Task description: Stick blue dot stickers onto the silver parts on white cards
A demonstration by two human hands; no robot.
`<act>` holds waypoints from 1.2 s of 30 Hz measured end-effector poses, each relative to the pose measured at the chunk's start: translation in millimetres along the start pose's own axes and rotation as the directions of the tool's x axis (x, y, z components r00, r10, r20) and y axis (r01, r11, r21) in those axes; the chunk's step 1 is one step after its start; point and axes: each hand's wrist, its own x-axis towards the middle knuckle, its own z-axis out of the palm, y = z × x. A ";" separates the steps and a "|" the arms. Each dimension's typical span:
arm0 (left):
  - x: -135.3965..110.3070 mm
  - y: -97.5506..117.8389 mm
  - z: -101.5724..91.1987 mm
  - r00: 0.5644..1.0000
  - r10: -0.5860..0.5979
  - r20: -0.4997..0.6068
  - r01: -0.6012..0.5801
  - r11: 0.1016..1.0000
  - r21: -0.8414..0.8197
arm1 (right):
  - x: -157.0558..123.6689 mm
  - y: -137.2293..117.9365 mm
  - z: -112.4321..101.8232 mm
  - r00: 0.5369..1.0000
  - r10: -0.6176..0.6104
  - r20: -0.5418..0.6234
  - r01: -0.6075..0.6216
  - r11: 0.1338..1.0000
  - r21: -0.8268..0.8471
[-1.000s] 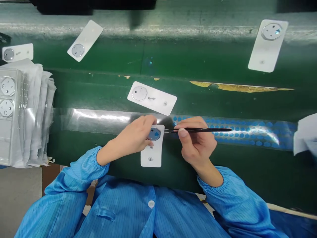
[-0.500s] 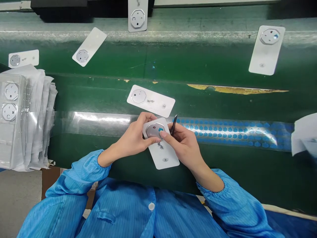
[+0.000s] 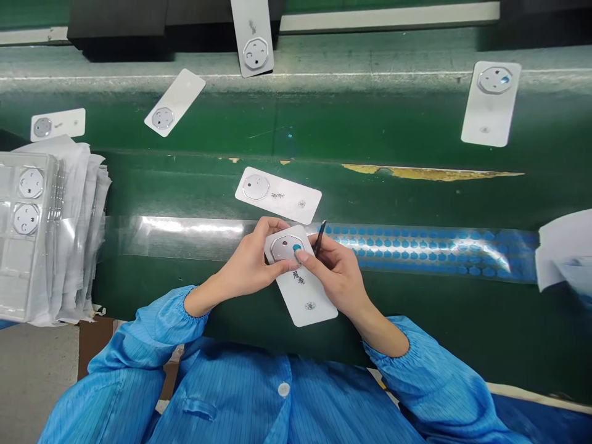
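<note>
My left hand (image 3: 252, 259) grips the top end of a white card (image 3: 303, 290) that carries an octagonal metal disc (image 3: 284, 248). A small blue sticker (image 3: 296, 248) sits on that disc. The index finger of my right hand (image 3: 335, 274) presses beside the sticker, while the same hand keeps black tweezers (image 3: 319, 237) tucked between its fingers, tip pointing away from me. Just right of my hands a clear strip of blue stickers (image 3: 425, 250) lies along the green belt (image 3: 370, 117).
Another white card with a disc (image 3: 278, 194) lies just beyond my hands. More such cards rest farther off: far right (image 3: 490, 103), top centre (image 3: 252, 37), upper left (image 3: 174, 102) and far left (image 3: 58, 124). A stack of clear trays (image 3: 46, 234) stands left; white paper (image 3: 565, 250) at the right edge.
One second ago my right hand held the tweezers level at the disc. It has since swung them upright and put a fingertip on the sticker; the card has tilted in my hands.
</note>
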 end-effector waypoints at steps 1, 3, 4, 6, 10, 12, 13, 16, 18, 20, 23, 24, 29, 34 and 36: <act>-0.1 0.2 0.3 1.000 -0.002 0.005 0.002 1.000 0.003 | -0.1 0.3 0.0 1.000 0.000 -0.008 0.000 1.000 -0.004; -0.8 0.6 2.0 1.000 0.011 0.004 -0.011 0.999 0.030 | -0.6 1.0 0.5 0.999 -0.001 -0.037 0.000 0.999 -0.033; -1.4 0.9 3.1 1.000 0.021 -0.001 -0.021 0.999 0.050 | -1.0 1.1 0.8 0.999 -0.006 -0.054 0.003 0.999 -0.048; -2.3 1.6 4.5 0.999 0.041 -0.005 -0.041 0.997 0.071 | -1.4 1.0 1.0 0.997 -0.012 -0.079 0.008 0.998 -0.059; -1.7 3.0 2.1 1.000 0.027 0.002 -0.027 1.000 0.008 | -0.5 0.5 -1.9 1.000 -0.013 -0.017 0.014 0.999 0.052; -0.4 3.2 -0.1 1.000 0.005 -0.010 -0.005 0.999 -0.036 | -0.3 1.3 -3.7 1.000 -0.012 0.022 0.010 0.995 0.100; 0.4 3.2 -0.9 1.000 -0.005 -0.020 0.004 0.998 -0.067 | -0.6 2.1 -4.1 1.000 -0.009 0.029 0.006 0.994 0.105; 2.7 3.7 -1.9 0.996 -0.055 -0.068 0.043 0.984 -0.174 | -2.6 4.6 -2.0 1.000 -0.014 0.020 0.012 0.998 0.065; 3.6 5.2 -2.3 0.991 -0.098 -0.094 0.081 0.982 -0.172 | -4.0 4.9 1.2 0.999 -0.046 0.016 0.046 0.999 0.026; 3.7 7.4 -3.7 0.987 -0.115 -0.112 0.103 0.989 -0.107 | -4.6 3.2 4.0 0.997 -0.071 0.036 0.071 0.997 -0.005; 2.3 8.7 -8.8 0.981 -0.088 -0.176 0.076 0.994 -0.076 | -4.3 -2.3 5.9 0.993 -0.086 0.079 0.091 0.994 -0.054; 1.8 8.0 -11.4 0.973 -0.078 -0.219 0.059 0.994 -0.092 | -4.4 -4.3 6.4 0.992 -0.088 0.089 0.095 0.992 -0.079; 3.0 0.0 -23.3 0.886 -0.058 -0.460 -0.063 0.968 -0.244 | -3.8 -9.1 9.3 0.987 -0.112 0.114 0.131 0.975 -0.180; 10.5 -6.1 -24.3 0.930 -0.019 -0.368 -0.127 0.921 -0.367 | 33.8 -22.7 -27.8 0.976 -0.189 -0.109 0.151 0.945 -0.289; 12.1 -7.7 -25.3 0.927 0.019 -0.374 -0.169 0.913 -0.372 | 66.3 -38.9 -60.6 0.939 -0.248 -0.237 0.164 0.931 -0.325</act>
